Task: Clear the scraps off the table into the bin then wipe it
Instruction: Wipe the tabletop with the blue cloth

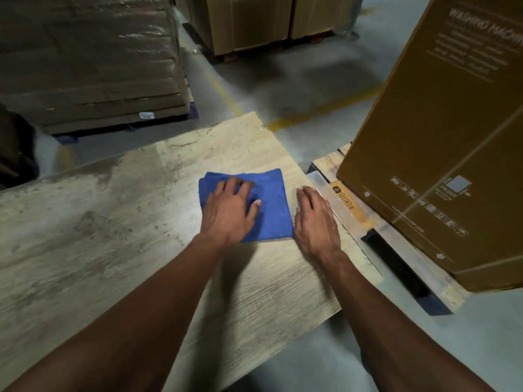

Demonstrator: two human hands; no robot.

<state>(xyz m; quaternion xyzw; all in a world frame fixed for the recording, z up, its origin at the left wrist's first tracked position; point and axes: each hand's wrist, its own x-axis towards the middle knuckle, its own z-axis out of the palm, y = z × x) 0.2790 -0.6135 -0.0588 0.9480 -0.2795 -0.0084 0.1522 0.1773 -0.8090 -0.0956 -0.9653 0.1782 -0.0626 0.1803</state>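
A folded blue cloth (271, 202) lies flat on the light wooden table (113, 227), near its right edge. My left hand (229, 210) presses down on the cloth's left half with spread fingers. My right hand (315, 219) rests flat on the bare table just right of the cloth, close to the table's edge. The tabletop shows dark stains and smears toward the left and far side. I see no scraps and no bin.
A tall cardboard washing-machine box (441, 142) stands on a pallet (396, 241) right beside the table. Wrapped stacks of flat cartons (90, 66) sit on the far left, more boxes (254, 21) at the back. Grey floor with yellow lines (311, 111) lies between.
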